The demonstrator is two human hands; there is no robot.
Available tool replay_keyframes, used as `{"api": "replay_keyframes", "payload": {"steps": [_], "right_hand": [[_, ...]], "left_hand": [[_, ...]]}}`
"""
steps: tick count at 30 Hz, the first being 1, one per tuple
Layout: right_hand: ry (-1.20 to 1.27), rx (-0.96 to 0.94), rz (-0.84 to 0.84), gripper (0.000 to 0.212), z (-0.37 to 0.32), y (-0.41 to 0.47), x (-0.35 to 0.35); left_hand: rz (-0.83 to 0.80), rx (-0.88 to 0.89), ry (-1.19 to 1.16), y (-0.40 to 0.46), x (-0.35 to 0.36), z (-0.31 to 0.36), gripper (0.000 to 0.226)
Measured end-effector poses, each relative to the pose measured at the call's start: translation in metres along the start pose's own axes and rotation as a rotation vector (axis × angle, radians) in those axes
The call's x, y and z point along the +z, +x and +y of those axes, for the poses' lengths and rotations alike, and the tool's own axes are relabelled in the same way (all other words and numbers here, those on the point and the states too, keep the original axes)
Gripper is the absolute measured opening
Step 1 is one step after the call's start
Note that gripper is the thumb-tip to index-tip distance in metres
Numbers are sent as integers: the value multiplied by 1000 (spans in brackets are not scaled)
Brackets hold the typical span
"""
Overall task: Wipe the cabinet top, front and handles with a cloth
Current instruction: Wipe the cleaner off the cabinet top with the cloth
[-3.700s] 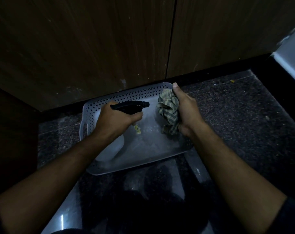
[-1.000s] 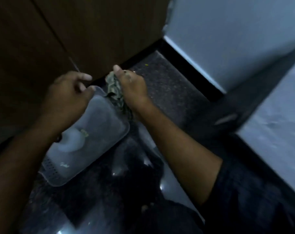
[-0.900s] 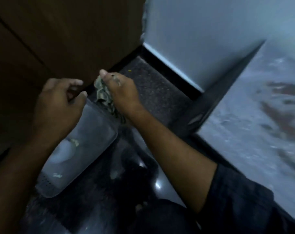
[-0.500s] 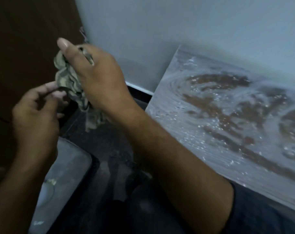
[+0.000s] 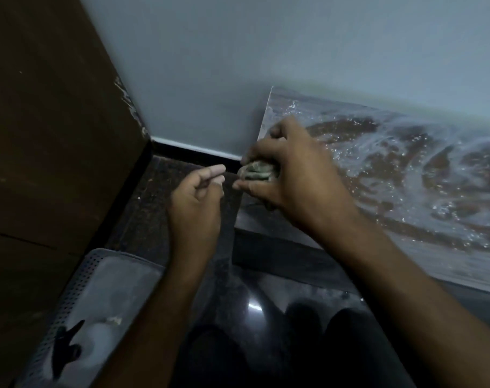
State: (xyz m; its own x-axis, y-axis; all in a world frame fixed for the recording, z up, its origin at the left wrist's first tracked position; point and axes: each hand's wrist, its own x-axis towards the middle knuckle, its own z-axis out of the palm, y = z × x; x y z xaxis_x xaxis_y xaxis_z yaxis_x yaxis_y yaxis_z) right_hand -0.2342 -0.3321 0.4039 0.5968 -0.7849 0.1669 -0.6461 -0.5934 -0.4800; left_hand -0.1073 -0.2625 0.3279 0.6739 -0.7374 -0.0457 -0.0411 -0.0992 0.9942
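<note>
The head view looks down into a dim corner where a dark wooden cabinet (image 5: 50,130) stands on the left against a pale grey wall (image 5: 266,51). The right hand (image 5: 291,175) is curled round a bunched, greenish checked cloth (image 5: 256,172), with the thumb under it and the fingers folded over the top, so that only a small wad of the fabric shows at the front of the fist. This hand and the cloth sit at the near left corner of a low, pale surface (image 5: 406,175) streaked with brown swirls and small bright specks, which runs along the wall to the right; whether the cloth touches that surface cannot be told. The left hand (image 5: 199,197) is just beside the cloth, apart from it, holding nothing, its fingers loosely bent and its fingertips drawn toward the thumb. Both forearms reach in from the bottom of the frame. Beneath the hands lies a dark speckled floor (image 5: 160,197), glossy nearer the camera. At the lower left a grey perforated tray (image 5: 78,278) lies on the floor close to the cabinet, and in it lies a white spray bottle (image 5: 95,340) with a black trigger head.
</note>
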Motion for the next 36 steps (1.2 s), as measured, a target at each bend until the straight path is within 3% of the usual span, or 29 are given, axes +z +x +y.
{"api": "replay_keyframes", "payload": {"steps": [3,7,11,15,21,25,31,36], "right_hand": [[-247,-36,-15,40,3,-22,24],[-195,57,-131,66,10,-53,31],[-313,134,-55,46,9,-63,38],[-301,178,25,32,11,-60,52],[-262,98,135,30,56,-88,41],[-289,181,171,28,87,-69,24],[-273,0,119,33,95,-109,22],[-281,191,145,33,110,-78,12]], "left_hand": [[10,-16,-51,3,2,-8,26],[9,-5,-41,-6,12,-17,27],[81,89,104,-19,18,-16,26],[162,335,273,-36,31,-13,27],[-40,586,671,-48,45,-7,24],[-118,596,741,-55,54,-4,23],[-189,627,786,-51,66,0,8],[-211,640,793,-49,66,4,13]]}}
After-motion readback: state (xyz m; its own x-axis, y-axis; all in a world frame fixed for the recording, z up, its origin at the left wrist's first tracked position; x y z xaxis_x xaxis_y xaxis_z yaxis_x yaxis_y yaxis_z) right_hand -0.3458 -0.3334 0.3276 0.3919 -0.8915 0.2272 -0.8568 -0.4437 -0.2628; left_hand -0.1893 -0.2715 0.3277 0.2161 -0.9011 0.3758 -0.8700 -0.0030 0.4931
